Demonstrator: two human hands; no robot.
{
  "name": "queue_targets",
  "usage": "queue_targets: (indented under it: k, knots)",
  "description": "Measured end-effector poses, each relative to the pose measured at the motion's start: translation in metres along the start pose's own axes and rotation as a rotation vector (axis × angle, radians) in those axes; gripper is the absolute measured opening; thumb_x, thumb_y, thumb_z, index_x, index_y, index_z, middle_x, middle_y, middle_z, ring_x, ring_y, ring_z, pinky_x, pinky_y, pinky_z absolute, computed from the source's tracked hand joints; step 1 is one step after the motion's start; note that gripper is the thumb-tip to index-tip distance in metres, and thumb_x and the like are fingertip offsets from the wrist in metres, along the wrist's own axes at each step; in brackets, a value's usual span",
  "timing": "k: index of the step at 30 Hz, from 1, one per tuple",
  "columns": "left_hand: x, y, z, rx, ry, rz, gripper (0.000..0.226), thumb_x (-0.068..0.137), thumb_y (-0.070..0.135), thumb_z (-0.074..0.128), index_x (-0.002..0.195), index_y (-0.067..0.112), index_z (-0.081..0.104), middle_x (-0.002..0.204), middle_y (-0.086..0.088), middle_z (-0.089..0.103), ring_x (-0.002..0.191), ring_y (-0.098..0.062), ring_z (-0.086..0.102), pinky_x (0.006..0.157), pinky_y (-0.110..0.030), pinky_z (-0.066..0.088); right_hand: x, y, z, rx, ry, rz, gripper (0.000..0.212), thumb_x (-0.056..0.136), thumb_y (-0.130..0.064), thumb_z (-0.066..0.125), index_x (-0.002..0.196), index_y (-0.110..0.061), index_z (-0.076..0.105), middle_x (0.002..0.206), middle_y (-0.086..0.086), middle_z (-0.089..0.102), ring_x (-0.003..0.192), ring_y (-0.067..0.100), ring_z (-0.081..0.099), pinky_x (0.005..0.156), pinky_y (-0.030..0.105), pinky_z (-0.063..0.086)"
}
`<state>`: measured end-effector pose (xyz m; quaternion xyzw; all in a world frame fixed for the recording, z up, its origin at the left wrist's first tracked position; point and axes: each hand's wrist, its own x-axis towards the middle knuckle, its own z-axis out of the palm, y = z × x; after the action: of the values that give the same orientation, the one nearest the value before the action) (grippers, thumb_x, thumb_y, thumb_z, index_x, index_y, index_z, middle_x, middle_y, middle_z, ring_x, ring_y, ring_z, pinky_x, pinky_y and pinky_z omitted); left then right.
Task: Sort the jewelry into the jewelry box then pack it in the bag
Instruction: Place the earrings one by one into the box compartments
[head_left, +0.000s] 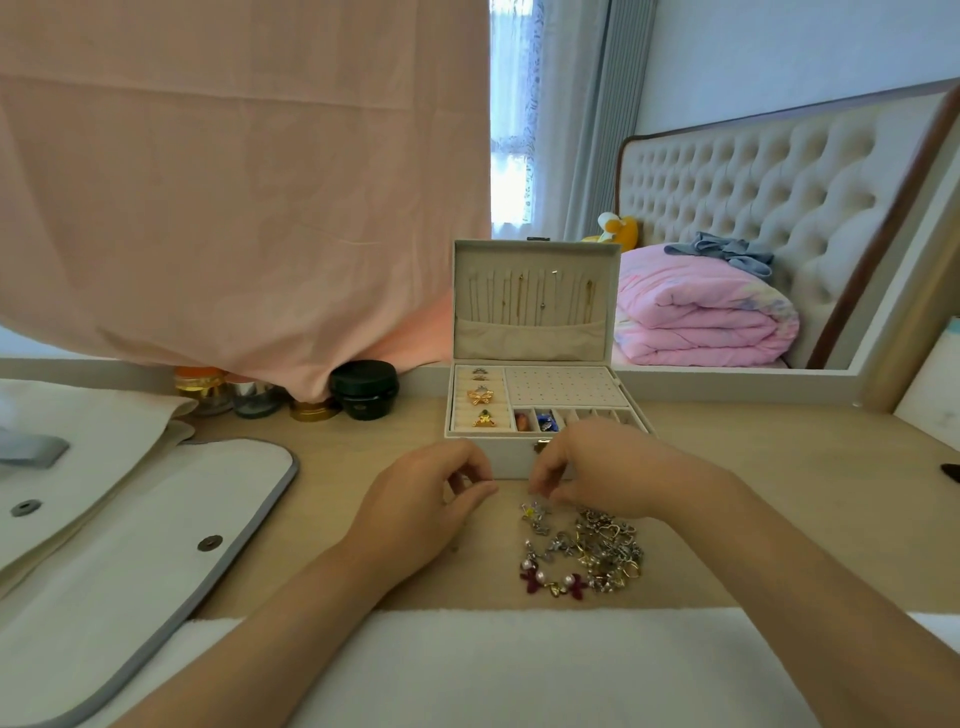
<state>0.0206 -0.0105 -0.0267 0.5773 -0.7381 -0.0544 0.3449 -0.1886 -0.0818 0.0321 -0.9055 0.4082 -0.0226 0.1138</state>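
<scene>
Two hands close together, just in front of open jewelry box (540, 405). Right hand (597, 473): fingertips drawn narrow at far edge of jewelry pile (582, 553), just above small silver earring (535, 512); actual hold too small to tell. Left hand (431, 493): fingers curled, thumb to forefinger, contents unclear. Pile under right wrist, so right hand nearer; box straight beyond. Likely next: short carry forward to perforated earring panel (563, 387). Bag (130, 519) flat at left.

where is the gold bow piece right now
Head view: the gold bow piece sits in the open jewelry box's left ring-roll column, midway down, beyond the hands.
</scene>
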Motion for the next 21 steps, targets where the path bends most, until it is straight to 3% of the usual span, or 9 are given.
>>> queue_targets:
  k: [2, 6, 10, 14, 16, 18, 21]
  knots:
    - [0.000, 0.001, 0.000, 0.008, -0.017, -0.002, 0.011, 0.091, 0.036, 0.067, 0.100, 0.039, 0.061, 0.090, 0.022, 0.061, 0.085, 0.002, 0.058, 0.075, -0.020, 0.053, 0.003, -0.003, 0.006, -0.084, -0.005, -0.039, 0.029, 0.088, -0.022, 0.072, 0.111, -0.039, 0.073, 0.093, -0.022, 0.070, 0.084, -0.005, 0.058, 0.079, 0.019, 0.048]
    - [0.001, 0.005, 0.000, 0.033, -0.055, 0.008, 0.019, 0.095, 0.034, 0.063, 0.113, 0.039, 0.066, 0.098, 0.023, 0.063, 0.088, 0.002, 0.058, 0.079, -0.017, 0.051, 0.007, -0.004, 0.014, -0.103, -0.027, -0.083, 0.027, 0.088, -0.022, 0.073, 0.110, -0.036, 0.075, 0.094, -0.019, 0.067, 0.085, 0.000, 0.058, 0.067, 0.012, 0.039]
    - [0.003, 0.010, 0.002, 0.070, -0.118, 0.022, 0.020, 0.096, 0.033, 0.062, 0.114, 0.038, 0.068, 0.101, 0.024, 0.062, 0.089, 0.003, 0.056, 0.081, -0.016, 0.050, 0.007, 0.002, 0.014, -0.033, 0.002, -0.072, 0.014, 0.086, -0.027, 0.076, 0.099, -0.029, 0.079, 0.094, -0.015, 0.073, 0.087, 0.002, 0.064, 0.082, 0.023, 0.052]
    - [0.008, 0.014, 0.002, 0.076, -0.118, 0.007, 0.021, 0.096, 0.039, 0.060, 0.116, 0.042, 0.065, 0.102, 0.023, 0.064, 0.091, 0.004, 0.056, 0.081, -0.020, 0.052, 0.003, 0.009, 0.005, 0.175, 0.059, -0.064, 0.008, 0.088, -0.026, 0.074, 0.091, -0.031, 0.079, 0.074, -0.025, 0.068, 0.071, -0.009, 0.060, 0.065, 0.007, 0.041]
    - [0.012, 0.016, 0.002, 0.048, -0.085, -0.001, 0.018, 0.096, 0.039, 0.061, 0.113, 0.042, 0.065, 0.100, 0.024, 0.064, 0.091, 0.005, 0.056, 0.080, -0.018, 0.051, 0.001, 0.013, -0.001, 0.343, 0.080, -0.052, 0.009, 0.090, -0.020, 0.073, 0.087, -0.027, 0.076, 0.067, -0.024, 0.067, 0.055, -0.005, 0.060, 0.061, 0.012, 0.046]
    - [0.017, 0.019, 0.002, -0.012, -0.059, -0.018, 0.012, 0.096, 0.036, 0.062, 0.105, 0.041, 0.067, 0.095, 0.024, 0.064, 0.091, 0.005, 0.056, 0.076, -0.014, 0.048, -0.001, 0.017, -0.006, 0.539, 0.081, -0.058, 0.006, 0.092, -0.014, 0.071, 0.089, -0.017, 0.075, 0.078, -0.011, 0.074, 0.047, 0.008, 0.061, 0.057, 0.022, 0.051]
    - [0.027, 0.023, 0.004, -0.149, -0.050, -0.071, 0.007, 0.096, 0.034, 0.063, 0.096, 0.039, 0.067, 0.089, 0.019, 0.065, 0.088, 0.000, 0.058, 0.073, -0.014, 0.047, -0.003, 0.022, -0.011, 0.748, 0.120, -0.046, 0.007, 0.094, -0.010, 0.067, 0.093, -0.010, 0.074, 0.084, 0.006, 0.077, 0.043, 0.014, 0.052, 0.045, 0.020, 0.041]
